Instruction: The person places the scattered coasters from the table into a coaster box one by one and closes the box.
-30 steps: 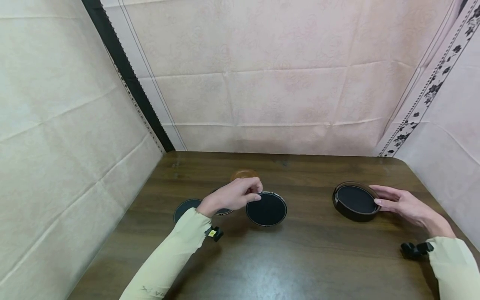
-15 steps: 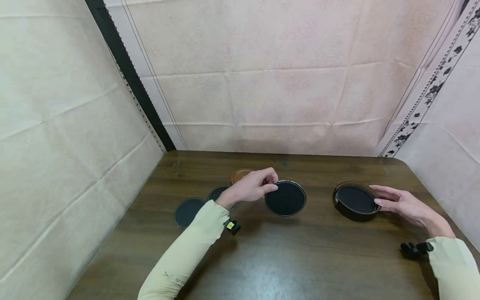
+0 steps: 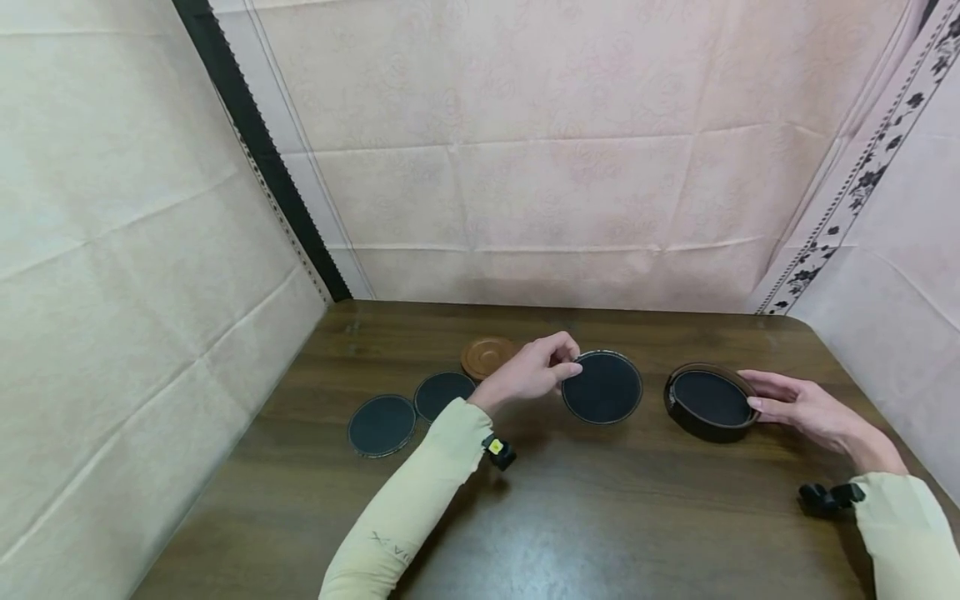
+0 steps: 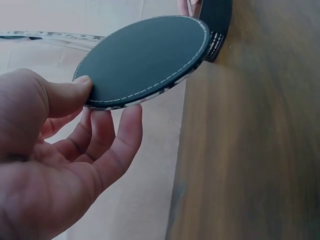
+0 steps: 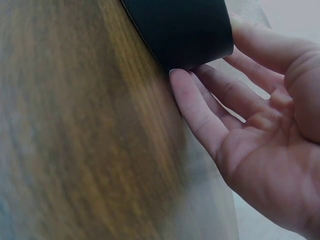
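My left hand pinches a round black coaster by its left edge, above the table. In the left wrist view, pale stitching runs around the coaster, with the thumb on its top face and fingers below. At the right, my right hand grips the side of a round black coaster holder, thumb near the rim. A dark coaster lies inside that holder. The right wrist view shows fingers against the outer wall of the holder. The held coaster is apart from the holder, to its left.
Two more dark coasters lie on the brown wooden table at the left. Behind them is a round brown wooden disc, partly hidden by the left hand. Pale cloth walls stand around the table.
My left hand has carried the coaster right and slightly away from me, toward the holder. The coasters and wooden disc at the left are more exposed. My right hand has stayed on the holder.
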The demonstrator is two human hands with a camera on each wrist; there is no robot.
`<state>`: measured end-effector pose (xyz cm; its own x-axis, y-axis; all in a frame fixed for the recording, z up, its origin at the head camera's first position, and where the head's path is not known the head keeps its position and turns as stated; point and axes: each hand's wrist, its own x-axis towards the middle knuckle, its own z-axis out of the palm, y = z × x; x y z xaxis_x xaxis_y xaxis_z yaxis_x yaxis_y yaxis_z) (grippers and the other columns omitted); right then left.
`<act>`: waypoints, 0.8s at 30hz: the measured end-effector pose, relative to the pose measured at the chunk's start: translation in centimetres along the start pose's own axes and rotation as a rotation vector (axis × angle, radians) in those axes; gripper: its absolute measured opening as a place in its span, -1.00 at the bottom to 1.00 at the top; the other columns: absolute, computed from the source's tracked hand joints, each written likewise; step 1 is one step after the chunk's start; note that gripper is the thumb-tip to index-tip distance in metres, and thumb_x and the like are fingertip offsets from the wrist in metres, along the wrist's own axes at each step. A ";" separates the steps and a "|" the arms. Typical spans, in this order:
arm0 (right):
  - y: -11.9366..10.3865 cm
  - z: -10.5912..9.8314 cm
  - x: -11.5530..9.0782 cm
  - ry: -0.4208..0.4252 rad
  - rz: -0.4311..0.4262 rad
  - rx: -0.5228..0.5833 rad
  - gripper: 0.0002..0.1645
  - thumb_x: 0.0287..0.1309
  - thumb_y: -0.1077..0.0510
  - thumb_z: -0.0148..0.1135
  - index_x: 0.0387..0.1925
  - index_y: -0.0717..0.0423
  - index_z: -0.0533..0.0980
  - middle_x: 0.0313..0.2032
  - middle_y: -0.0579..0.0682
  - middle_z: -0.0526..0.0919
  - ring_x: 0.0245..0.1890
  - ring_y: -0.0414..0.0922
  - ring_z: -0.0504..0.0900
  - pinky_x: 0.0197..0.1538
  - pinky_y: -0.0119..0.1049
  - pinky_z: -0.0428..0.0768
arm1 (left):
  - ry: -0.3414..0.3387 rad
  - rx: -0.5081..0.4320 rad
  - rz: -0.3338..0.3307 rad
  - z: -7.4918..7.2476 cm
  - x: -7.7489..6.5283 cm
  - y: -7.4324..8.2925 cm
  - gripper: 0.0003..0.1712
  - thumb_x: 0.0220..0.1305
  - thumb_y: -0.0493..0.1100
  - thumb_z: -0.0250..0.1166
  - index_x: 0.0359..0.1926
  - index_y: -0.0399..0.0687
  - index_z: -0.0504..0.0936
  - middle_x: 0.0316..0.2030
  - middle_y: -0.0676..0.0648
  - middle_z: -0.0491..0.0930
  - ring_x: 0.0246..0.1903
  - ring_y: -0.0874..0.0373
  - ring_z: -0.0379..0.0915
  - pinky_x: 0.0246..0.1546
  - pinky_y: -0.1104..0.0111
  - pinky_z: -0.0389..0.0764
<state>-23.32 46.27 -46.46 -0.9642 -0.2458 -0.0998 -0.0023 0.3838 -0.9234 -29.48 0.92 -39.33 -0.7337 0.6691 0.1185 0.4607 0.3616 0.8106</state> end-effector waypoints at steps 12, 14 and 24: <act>-0.2 0.0 -0.1 0.006 0.000 -0.018 -0.26 0.35 0.22 0.16 0.44 0.28 0.10 0.02 -0.63 0.48 -0.03 -0.47 0.60 -0.08 -0.37 0.67 | 0.087 -0.279 -0.054 2.5 3.0 0.0 -0.90 0.39 -0.19 0.21 -0.12 -0.01 0.48 -0.31 -0.07 0.51 -0.41 0.12 0.55 -0.20 0.04 0.70; -0.2 0.0 -0.1 0.007 0.001 -0.022 -0.25 0.35 0.21 0.16 0.45 0.27 0.09 0.01 -0.64 0.47 -0.04 -0.48 0.59 -0.08 -0.37 0.67 | 0.095 -0.343 -0.077 2.9 3.5 0.0 -0.90 0.39 -0.19 0.21 -0.12 -0.01 0.49 -0.31 -0.07 0.50 -0.43 0.12 0.56 -0.15 -0.03 0.67; -0.2 -0.1 -0.1 0.008 0.027 -0.028 -0.23 0.35 0.18 0.17 0.45 0.28 0.08 0.00 -0.64 0.46 -0.04 -0.47 0.59 -0.07 -0.36 0.66 | 0.128 -0.625 -0.198 6.3 6.6 -0.5 -0.92 0.36 -0.22 0.23 -0.16 -0.02 0.49 -0.37 -0.02 0.48 -0.49 0.14 0.59 -0.39 0.35 0.70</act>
<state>-23.23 46.30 -46.22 -0.9659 -0.2284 -0.1216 0.0164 0.4150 -0.9097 -31.38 9.28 -42.54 -0.8458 0.5327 -0.0307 -0.0364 -0.0001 0.9993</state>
